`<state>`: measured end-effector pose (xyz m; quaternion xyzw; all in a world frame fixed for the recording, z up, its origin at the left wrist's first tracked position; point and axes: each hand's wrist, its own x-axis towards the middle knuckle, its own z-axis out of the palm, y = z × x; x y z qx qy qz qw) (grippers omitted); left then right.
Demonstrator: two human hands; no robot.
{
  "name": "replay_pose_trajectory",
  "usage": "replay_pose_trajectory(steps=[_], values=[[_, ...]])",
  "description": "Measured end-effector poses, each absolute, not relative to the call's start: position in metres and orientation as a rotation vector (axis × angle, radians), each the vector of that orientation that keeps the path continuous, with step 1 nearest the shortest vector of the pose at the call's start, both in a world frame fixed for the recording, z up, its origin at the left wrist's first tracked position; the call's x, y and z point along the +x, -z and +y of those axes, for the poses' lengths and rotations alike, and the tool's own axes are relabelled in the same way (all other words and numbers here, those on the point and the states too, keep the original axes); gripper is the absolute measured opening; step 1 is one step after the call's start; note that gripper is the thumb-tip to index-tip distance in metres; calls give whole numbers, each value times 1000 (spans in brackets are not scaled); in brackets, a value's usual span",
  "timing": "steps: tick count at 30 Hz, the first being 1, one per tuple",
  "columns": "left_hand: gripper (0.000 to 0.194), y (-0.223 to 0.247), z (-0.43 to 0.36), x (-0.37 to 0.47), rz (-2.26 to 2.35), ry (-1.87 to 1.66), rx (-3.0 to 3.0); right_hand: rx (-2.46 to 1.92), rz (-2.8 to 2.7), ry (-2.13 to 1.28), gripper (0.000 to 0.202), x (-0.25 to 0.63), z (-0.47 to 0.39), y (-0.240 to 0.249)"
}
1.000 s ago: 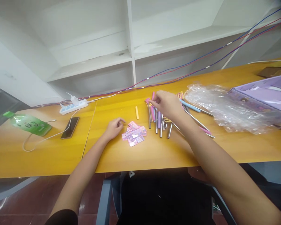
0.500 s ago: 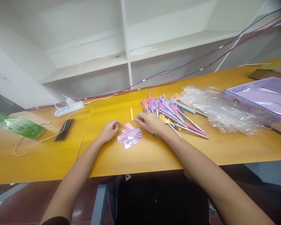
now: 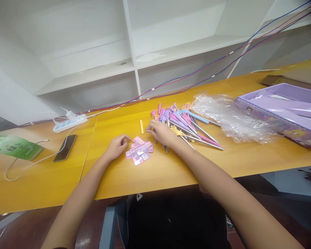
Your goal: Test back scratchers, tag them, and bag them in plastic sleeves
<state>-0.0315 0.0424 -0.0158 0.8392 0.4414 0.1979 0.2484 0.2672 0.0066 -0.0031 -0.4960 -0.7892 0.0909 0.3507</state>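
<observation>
My left hand [image 3: 117,146] rests on the table just left of a small pile of pink and purple printed cards [image 3: 139,151]. Its fingers are curled in, and nothing shows in them. Right of and slightly above the cards is my right hand [image 3: 159,132], thumb and fingertips pinched together; whatever they may hold is too small to make out. A short yellow stick [image 3: 141,127] lies just beyond those fingertips, apart from them. Behind and beside my right hand lies a heap of hand-shaped back scratchers [image 3: 180,119] with metal rods and coloured grips, partly hidden by the hand.
Crumpled clear plastic [image 3: 230,117] lies right of the heap, against an open purple box [image 3: 280,103]. On the left are a phone [image 3: 65,148], a white power strip [image 3: 69,123] with a cable, and a green bottle [image 3: 17,147]. Shelves and wires run along the back.
The view has shifted, so everything on the table sits slightly further left. Both hands keep nearly the same places by the cards, and the right fingertips look more closely pinched.
</observation>
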Motion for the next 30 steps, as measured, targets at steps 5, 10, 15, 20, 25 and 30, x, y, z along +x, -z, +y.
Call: replay_pose_trajectory(steps=[5, 10, 15, 20, 25, 30], values=[[23, 15, 41, -31, 1205, -530, 2286, -1317, -1974, -157, 28, 275, 7, 0], [22, 15, 41, -30, 1203, -532, 2270, -1458, -1868, -376, 30, 279, 6, -2], [23, 15, 41, -31, 1201, -525, 2271, -1476, -1900, -581, 17, 273, 2, -3], [23, 14, 41, -30, 1198, -518, 2273, -1441, -1970, -527, 24, 268, 0, -4], [23, 11, 39, -30, 1197, -509, 2277, -1490, -1968, -353, 12, 270, 1, -5], [22, 13, 39, -30, 1200, -510, 2268, -1574, -1960, -272, 34, 270, 2, -4]])
